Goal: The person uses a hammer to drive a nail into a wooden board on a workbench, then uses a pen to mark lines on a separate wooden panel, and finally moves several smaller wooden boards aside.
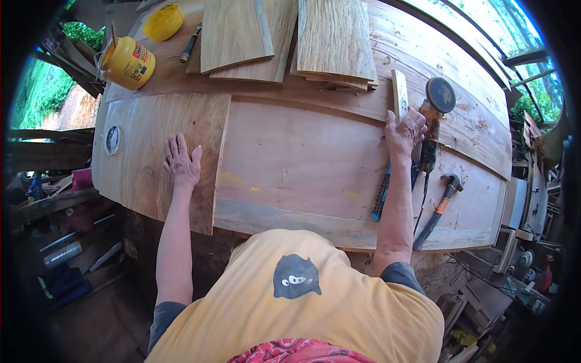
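My left hand (pixel 181 162) lies flat with spread fingers on a wide wooden board (pixel 136 181) at the left of the workbench. A round white lid or disc (pixel 113 140) sits on that same board. Over on the right, my right hand (pixel 405 132) has its thumb and fingers apart around the near end of a narrow wooden strip (pixel 399 91); no firm grip shows. Close beside those fingers lies an angle grinder (pixel 430 136) with a round disc (pixel 440 95) facing up. A blue-edged tool (pixel 382 195) is partly hidden by my right forearm.
A claw hammer (pixel 440 209) lies near the bench's right front. Stacked boards (pixel 333 39) and more planks (pixel 237 33) lie at the back. A yellow tub (pixel 130 63), its yellow lid (pixel 163 23) and a dark-handled tool (pixel 191 45) are at back left. The grinder's cord (pixel 422 202) runs toward the front edge.
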A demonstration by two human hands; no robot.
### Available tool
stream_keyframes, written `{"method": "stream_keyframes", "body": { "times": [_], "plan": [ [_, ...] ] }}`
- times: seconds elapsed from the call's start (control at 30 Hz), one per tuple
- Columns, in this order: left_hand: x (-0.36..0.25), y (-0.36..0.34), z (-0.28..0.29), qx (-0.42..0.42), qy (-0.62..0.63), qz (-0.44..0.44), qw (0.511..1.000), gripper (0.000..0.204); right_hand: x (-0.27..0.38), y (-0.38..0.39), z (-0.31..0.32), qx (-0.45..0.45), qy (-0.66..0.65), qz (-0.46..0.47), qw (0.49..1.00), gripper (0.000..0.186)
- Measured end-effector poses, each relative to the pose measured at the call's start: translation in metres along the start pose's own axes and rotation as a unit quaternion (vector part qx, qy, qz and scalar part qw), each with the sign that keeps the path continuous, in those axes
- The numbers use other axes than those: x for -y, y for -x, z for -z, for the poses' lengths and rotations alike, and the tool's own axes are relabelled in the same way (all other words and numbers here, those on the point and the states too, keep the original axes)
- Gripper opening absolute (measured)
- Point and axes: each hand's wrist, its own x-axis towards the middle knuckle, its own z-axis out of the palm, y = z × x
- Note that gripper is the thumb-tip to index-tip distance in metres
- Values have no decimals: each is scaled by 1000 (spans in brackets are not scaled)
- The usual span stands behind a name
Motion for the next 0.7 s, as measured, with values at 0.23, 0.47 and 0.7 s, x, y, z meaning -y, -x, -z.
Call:
{"method": "stream_keyframes", "body": {
  "times": [0.23, 0.47, 0.7],
  "plan": [
    [0, -6, -5, -2, 4, -3, 1000, 80, 39, 38, -10, 157, -286, -19, 945, 37],
    [0, -6, 4, 3, 10, 5, 1000, 80, 100, 10, -39, 179, -152, 208, 950, 29],
    [-5, 1, 17, 6, 46, 12, 999, 82, 122, -17, -55, 268, 16, 304, 914, 24]
  ]
}}
